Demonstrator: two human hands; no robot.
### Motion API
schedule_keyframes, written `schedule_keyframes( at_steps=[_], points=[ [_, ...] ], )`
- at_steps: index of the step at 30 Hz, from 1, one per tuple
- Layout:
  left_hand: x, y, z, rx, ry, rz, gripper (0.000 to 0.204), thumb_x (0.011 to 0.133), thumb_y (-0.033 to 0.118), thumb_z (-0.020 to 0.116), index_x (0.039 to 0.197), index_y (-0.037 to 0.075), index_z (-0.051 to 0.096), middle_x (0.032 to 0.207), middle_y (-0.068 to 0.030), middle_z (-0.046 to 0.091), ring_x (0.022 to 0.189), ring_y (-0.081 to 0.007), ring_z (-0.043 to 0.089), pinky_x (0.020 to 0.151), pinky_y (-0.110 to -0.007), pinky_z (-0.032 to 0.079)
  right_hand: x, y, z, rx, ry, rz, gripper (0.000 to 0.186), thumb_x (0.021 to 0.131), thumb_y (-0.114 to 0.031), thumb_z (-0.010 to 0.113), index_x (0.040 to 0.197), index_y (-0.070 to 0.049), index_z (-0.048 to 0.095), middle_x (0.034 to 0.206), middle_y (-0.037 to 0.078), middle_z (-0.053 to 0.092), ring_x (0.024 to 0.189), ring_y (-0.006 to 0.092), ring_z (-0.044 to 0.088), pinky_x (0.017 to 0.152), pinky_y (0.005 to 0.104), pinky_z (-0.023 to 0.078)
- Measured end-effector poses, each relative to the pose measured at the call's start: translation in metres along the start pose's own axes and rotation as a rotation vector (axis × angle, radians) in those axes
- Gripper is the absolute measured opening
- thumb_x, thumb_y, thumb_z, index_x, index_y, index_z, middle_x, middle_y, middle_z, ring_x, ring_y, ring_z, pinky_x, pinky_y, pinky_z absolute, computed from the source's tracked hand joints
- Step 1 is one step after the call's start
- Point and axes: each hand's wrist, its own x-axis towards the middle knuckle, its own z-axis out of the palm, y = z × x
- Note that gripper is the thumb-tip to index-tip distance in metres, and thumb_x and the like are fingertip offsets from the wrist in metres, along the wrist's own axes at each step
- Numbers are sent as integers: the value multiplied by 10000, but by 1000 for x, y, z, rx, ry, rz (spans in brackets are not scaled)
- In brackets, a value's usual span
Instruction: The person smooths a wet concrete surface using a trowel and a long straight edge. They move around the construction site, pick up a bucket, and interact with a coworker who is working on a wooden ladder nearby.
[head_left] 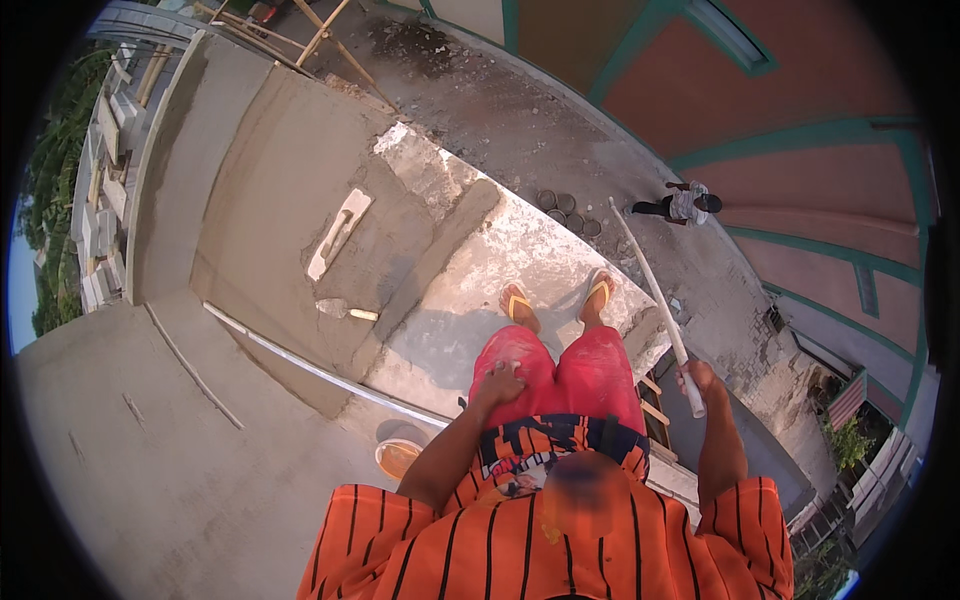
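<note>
My right hand is closed around the lower end of a long pale pole, which slants up and away over the slab's right edge. My left hand rests on the thigh of my red shorts, fingers loosely laid on the cloth and holding nothing. Ahead and to the left, a plastering float with a handle on top lies on fresh grey mortar. Close by it lies a small trowel with a pale handle.
I stand in sandals on a rough, pale slab with a drop on its right. Below are a person and several round buckets. A long straight bar borders the mortar; an orange-toned bucket stands left of me.
</note>
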Motion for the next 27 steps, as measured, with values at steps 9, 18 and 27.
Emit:
schedule_keyframes(
  at_steps=[9,18,27],
  points=[
    [49,39,20,-47,-40,-375,1013,773,573,621,1510,98,114,1498,-244,276,1347,-461,311,1077,-602,255,105,-55,-40,-465,85,68,269,871,-233,558,819,32,557,607,95,535,449,205,523,393,358,419],
    [112,69,57,-105,214,-553,866,762,441,660,1447,83,267,1376,-204,450,1219,-387,499,997,-461,432,286,-72,-50,-802,-50,19,330,867,-236,555,718,55,601,554,120,564,460,240,561,490,380,475],
    [120,71,65,-121,399,-615,576,815,328,565,1349,138,464,1378,-108,477,1242,-299,483,1015,-439,403,413,-80,-3,-854,-11,26,360,845,-278,579,700,51,602,568,127,596,477,243,590,466,400,442]
  ],
)
